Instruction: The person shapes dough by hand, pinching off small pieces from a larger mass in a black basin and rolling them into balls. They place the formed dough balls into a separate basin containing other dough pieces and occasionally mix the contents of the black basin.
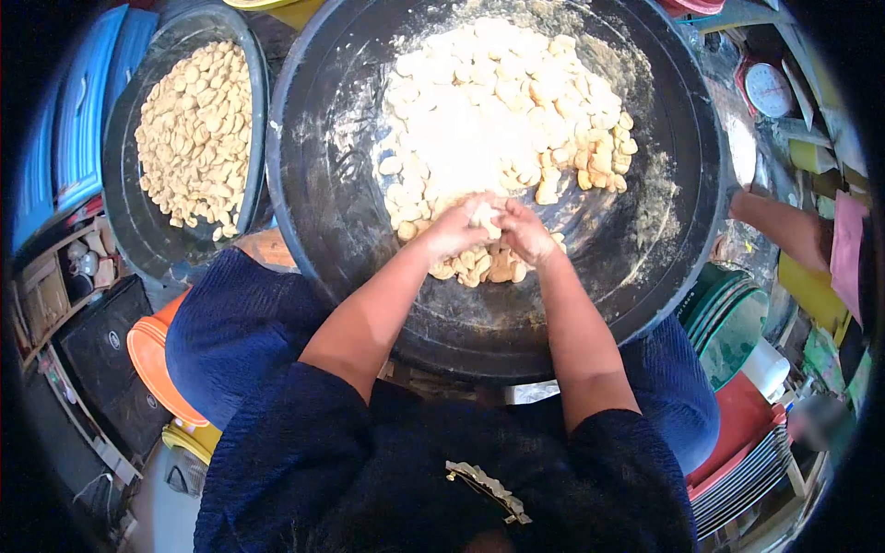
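In front of me is a wide black basin (318,249) holding a heap of pale, floury dough pieces (599,161). Strong sunlight bleaches the middle of the heap. Both my hands meet over its near side, fingers curled in. My left hand (452,229) and my right hand (527,232) close from either side on a pale dough piece (486,217). Several more pieces lie just under my wrists on the basin floor. Loose flour coats the right inner wall.
A second dark basin (115,175) with similar dough pieces stands at the upper left. Another person's arm (784,226) reaches in at the right. Green lids (737,336), a red crate (742,433), a dial scale (768,89) and an orange tub (152,359) surround me.
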Demonstrator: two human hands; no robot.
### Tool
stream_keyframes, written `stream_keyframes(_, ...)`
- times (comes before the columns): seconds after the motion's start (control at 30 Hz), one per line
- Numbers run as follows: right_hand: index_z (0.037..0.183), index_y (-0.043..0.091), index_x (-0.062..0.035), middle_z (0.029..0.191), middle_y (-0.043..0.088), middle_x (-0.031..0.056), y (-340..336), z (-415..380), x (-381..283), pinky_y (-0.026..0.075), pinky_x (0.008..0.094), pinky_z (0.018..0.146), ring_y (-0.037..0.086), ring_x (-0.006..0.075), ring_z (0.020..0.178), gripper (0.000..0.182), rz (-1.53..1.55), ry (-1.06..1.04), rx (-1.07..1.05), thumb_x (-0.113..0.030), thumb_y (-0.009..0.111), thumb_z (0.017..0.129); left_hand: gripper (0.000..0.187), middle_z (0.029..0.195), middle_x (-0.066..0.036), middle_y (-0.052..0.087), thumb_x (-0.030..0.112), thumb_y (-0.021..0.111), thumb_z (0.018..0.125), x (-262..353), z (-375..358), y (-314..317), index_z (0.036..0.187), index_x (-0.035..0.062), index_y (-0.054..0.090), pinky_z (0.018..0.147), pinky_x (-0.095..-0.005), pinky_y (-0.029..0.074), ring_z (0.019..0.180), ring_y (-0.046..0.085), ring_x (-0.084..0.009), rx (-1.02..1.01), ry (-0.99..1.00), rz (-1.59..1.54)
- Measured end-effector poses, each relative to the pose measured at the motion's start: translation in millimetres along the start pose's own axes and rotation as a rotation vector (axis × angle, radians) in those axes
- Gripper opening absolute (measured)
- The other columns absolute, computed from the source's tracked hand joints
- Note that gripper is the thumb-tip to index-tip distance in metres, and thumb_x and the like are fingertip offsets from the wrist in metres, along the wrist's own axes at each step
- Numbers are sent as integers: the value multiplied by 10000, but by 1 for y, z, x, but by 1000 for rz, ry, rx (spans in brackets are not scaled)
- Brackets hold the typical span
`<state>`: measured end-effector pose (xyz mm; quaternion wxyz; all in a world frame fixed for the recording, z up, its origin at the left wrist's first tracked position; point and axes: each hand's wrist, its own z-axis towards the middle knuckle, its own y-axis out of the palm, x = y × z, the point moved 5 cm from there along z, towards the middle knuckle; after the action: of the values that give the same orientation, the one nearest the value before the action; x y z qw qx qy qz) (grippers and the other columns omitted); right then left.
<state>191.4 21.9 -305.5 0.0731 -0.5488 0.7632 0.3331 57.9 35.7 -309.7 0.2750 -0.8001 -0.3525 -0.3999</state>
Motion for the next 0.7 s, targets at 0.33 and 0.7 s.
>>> stream_keyframes(0.33, 1066, 541, -54, 896, 589, 28, 11, -21, -44, 420, 226, 596, 527, 103, 702, 301, 120, -265, -20, -55, 615, 775, 214, 800, -9, 575, 124, 524, 866, 35, -16, -23, 1053, 33, 574, 577, -249, 460, 694, 526, -87, -133, -226, -783)
stream_keyframes(0.7, 1082, 542, 0, 845, 630, 95, 22, -103, -100, 489, 260, 570, 576, 131, 633, 305, -460, -505, 297, -231, 451, 904, 165, 781, -34, 598, 143, 475, 897, 160, -142, -91, 976, 33, 570, 489, -198, 432, 572, 513, -76, 68, -9, -533)
